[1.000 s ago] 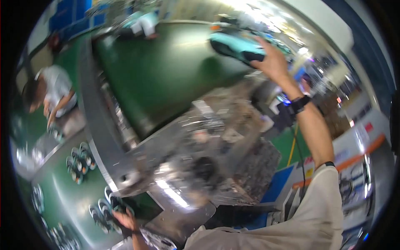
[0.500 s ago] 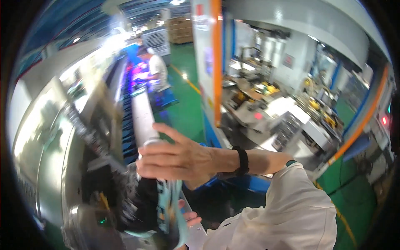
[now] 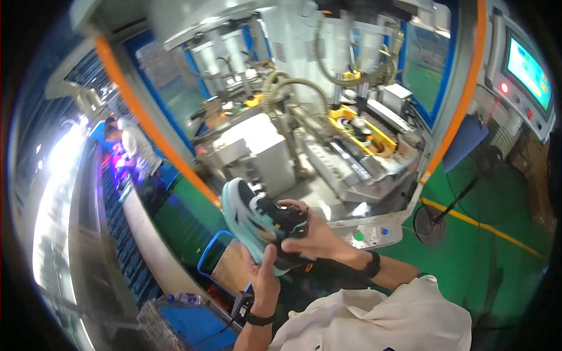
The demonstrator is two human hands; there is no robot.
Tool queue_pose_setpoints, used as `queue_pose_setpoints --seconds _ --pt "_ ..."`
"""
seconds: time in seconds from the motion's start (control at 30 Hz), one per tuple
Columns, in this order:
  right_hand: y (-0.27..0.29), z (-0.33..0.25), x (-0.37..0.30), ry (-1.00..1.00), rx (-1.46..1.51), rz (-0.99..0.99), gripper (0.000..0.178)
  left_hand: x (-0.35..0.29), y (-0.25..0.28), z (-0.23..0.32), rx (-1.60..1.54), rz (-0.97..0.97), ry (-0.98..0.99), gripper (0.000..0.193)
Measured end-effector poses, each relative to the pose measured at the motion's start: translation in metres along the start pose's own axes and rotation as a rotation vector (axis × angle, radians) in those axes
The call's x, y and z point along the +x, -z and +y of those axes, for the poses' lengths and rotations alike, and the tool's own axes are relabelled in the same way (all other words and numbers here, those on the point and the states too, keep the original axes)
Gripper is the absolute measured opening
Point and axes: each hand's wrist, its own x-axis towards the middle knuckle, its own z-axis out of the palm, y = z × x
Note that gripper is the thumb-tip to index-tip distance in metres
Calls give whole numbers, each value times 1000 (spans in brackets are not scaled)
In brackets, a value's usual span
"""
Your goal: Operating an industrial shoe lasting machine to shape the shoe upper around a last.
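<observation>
A sneaker [image 3: 257, 219] with a pale teal sole and a black upper hangs in front of me, tilted, between both hands. My left hand [image 3: 263, 278] grips its sole from below, thumb pressed along the side. My right hand [image 3: 313, 237] wraps round the black upper at the opening, fingers over the top. The far end of the sneaker points up and left. Beyond it stands a large machine [image 3: 345, 193] with an orange-edged frame. A yellow fixture [image 3: 383, 143] inside the machine holds what looks like another shoe.
A conveyor [image 3: 140, 228] runs along the left, where another person [image 3: 137, 146] sits at work under purple light. A blue-framed chair [image 3: 213, 257] and a small bottle [image 3: 186, 299] are near. To the right are a control screen [image 3: 528, 73] and a floor fan [image 3: 430, 225].
My view has swung right, from the conveyor to the machine. The right hand has left the conveyor side, and both hands now hold the sneaker in front of me.
</observation>
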Motion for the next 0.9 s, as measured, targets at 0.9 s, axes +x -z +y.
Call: queue_pose_setpoints --seconds 0.9 --pt "440 27 34 -69 -592 1074 51 398 -190 -394 780 73 295 50"
